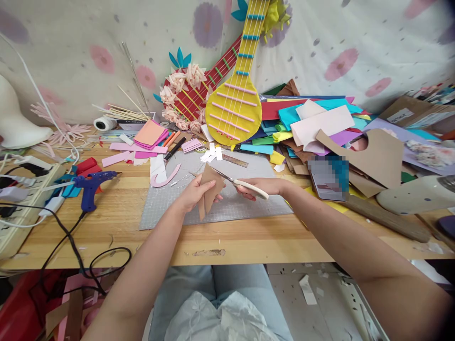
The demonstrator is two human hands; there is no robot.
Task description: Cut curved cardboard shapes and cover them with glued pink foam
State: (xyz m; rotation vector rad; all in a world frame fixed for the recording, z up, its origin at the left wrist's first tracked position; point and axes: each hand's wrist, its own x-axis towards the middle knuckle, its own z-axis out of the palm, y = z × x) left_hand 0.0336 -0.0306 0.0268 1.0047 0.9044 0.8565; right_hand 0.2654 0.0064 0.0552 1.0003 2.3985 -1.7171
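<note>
My left hand [199, 192] grips a folded or layered piece of brown cardboard [210, 184], thumb on its face, above the grey cutting mat [170, 213]. In my right hand [254, 187] is a pair of scissors [252, 188] with white handles. Their blades point left and reach the top right edge of the cardboard; whether they bite into it I cannot tell. Around my hands on the mat lie a metal ruler [234, 159], small white paper scraps [212, 153] and a pink curved strip [167, 177].
A blue glue gun [90, 187] with a black cord and a power strip [31, 208] are at left. Yellow [234, 113] and red [192, 94] lute-shaped crafts lean at the back. Paper and foam sheets [320, 123], a phone [325, 177] and a cardboard offcut [384, 154] lie right.
</note>
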